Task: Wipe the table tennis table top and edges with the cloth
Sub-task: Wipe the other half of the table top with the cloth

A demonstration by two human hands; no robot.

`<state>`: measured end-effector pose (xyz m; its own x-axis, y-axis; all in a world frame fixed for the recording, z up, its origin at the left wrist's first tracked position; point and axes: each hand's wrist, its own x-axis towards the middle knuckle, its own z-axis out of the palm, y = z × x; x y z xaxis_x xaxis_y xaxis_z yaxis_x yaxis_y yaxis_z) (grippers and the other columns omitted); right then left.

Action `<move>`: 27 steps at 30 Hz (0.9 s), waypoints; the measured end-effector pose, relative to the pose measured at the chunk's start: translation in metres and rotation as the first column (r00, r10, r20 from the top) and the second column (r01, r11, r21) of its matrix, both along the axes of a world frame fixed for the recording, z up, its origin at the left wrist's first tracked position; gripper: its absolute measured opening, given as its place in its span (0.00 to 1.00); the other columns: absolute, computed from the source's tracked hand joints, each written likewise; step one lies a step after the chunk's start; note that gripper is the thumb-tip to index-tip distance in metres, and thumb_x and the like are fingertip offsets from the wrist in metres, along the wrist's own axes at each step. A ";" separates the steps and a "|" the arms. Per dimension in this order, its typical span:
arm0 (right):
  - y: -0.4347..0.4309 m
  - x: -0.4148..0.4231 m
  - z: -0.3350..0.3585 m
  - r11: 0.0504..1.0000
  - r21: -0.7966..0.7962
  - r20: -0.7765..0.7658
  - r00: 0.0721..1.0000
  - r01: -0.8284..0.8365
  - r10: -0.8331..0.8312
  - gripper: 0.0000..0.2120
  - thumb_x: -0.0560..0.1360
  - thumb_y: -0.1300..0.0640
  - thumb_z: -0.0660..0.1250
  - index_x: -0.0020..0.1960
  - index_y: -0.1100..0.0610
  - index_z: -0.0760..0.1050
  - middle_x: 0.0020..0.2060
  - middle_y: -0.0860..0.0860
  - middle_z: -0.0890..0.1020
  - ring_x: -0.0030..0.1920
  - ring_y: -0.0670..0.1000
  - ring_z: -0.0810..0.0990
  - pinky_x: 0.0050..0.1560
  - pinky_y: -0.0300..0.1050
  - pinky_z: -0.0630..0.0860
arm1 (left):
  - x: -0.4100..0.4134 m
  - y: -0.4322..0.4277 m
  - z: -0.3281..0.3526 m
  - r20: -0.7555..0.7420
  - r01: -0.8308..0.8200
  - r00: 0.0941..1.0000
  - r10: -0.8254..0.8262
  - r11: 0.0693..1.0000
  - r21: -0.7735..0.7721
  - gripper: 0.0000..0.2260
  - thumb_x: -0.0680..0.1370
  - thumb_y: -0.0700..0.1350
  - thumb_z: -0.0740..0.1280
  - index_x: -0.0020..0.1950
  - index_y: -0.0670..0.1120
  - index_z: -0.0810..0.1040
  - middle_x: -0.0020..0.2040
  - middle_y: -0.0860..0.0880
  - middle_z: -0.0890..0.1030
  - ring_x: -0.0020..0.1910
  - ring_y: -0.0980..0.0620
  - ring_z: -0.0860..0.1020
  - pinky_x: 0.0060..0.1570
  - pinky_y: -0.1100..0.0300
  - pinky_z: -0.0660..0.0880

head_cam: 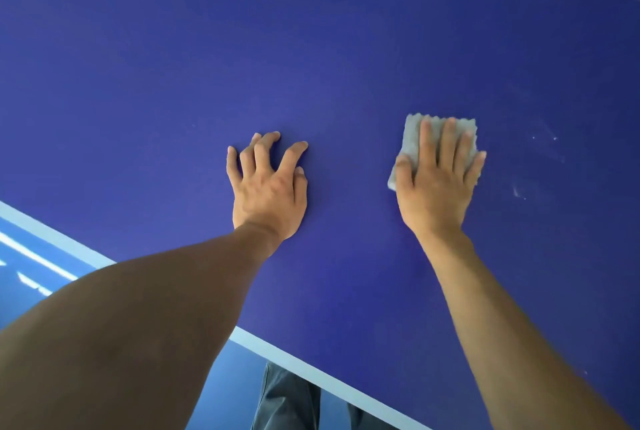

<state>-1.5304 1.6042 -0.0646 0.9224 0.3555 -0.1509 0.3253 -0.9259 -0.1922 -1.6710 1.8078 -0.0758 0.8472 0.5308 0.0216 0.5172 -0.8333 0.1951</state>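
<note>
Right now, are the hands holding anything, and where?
Right hand presses the cloth flat across its middle, no grip. Left hand rests on the table, empty.

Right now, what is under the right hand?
A grey cloth lies flat on the blue table top, pressed by the straight fingers of the right hand. Its far edge and left side show; the rest, and the table beneath it, is covered.

Cloth [412, 142] on table [242, 48], right of left hand [268, 187]

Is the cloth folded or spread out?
Folded: the cloth is a small thick pad, barely wider than the right hand pressing it flat on the table.
</note>
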 end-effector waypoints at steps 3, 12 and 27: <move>0.070 0.038 0.000 0.989 0.027 -0.042 0.989 0.144 -0.143 0.30 0.85 0.44 0.47 0.86 0.49 0.48 0.85 0.56 0.49 0.84 0.62 0.44 0.81 0.69 0.41 | 0.000 0.001 -0.002 -0.001 0.000 1.000 0.000 1.000 0.004 0.19 0.83 0.51 0.55 0.73 0.56 0.70 0.73 0.45 0.68 0.76 0.39 0.64 0.78 0.34 0.52; -0.011 -0.073 0.000 0.975 0.013 -0.006 0.975 -0.222 0.222 0.29 0.86 0.43 0.50 0.85 0.50 0.57 0.84 0.56 0.57 0.83 0.64 0.53 0.81 0.69 0.49 | 0.000 0.000 0.002 -0.038 0.009 0.999 -0.009 1.000 -0.011 0.19 0.83 0.51 0.56 0.73 0.55 0.71 0.74 0.44 0.67 0.75 0.37 0.65 0.77 0.33 0.52; 0.008 0.032 0.000 0.998 -0.024 -0.023 0.998 -0.059 0.059 0.35 0.85 0.39 0.48 0.86 0.53 0.45 0.85 0.58 0.47 0.84 0.62 0.41 0.81 0.68 0.38 | 0.001 -0.001 0.002 -0.030 -0.012 0.999 0.012 1.000 0.008 0.20 0.82 0.51 0.56 0.74 0.55 0.71 0.74 0.41 0.68 0.75 0.36 0.63 0.79 0.36 0.49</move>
<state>-1.4982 1.6121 -0.0648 0.8963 0.4050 -0.1806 0.3754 -0.9098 -0.1772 -1.6698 1.8072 -0.0734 0.8410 0.5411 0.0001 0.5330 -0.8284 0.1725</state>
